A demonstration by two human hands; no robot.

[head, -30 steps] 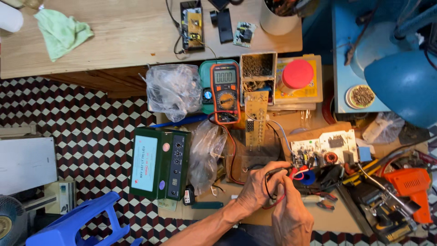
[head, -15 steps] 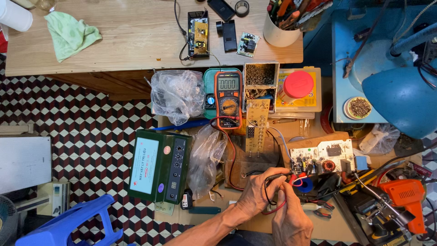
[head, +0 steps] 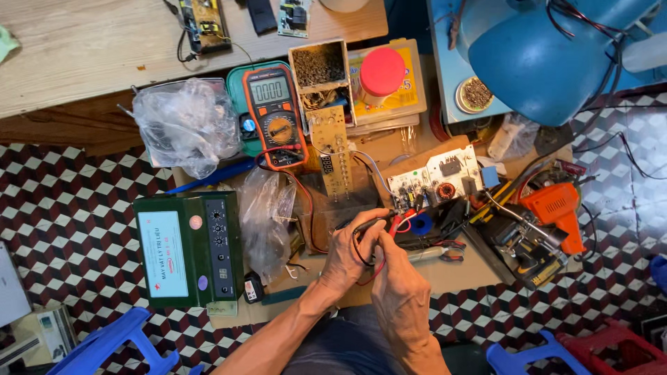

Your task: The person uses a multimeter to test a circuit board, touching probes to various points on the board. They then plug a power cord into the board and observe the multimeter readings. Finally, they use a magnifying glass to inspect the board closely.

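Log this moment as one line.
left hand: holds black probe | right hand: holds red probe | tips: at circuit board | multimeter: behind

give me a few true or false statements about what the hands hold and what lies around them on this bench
1. The left hand holds a black probe. True.
2. The red probe points toward the white circuit board. True.
3. The multimeter has a blue casing. False: its casing is orange.
4. The round red cap sits on the green box. False: it sits on a yellow package up beside a small box of parts.
5. The right hand rests on the orange tool. False: it is beside the left hand, at the probes.
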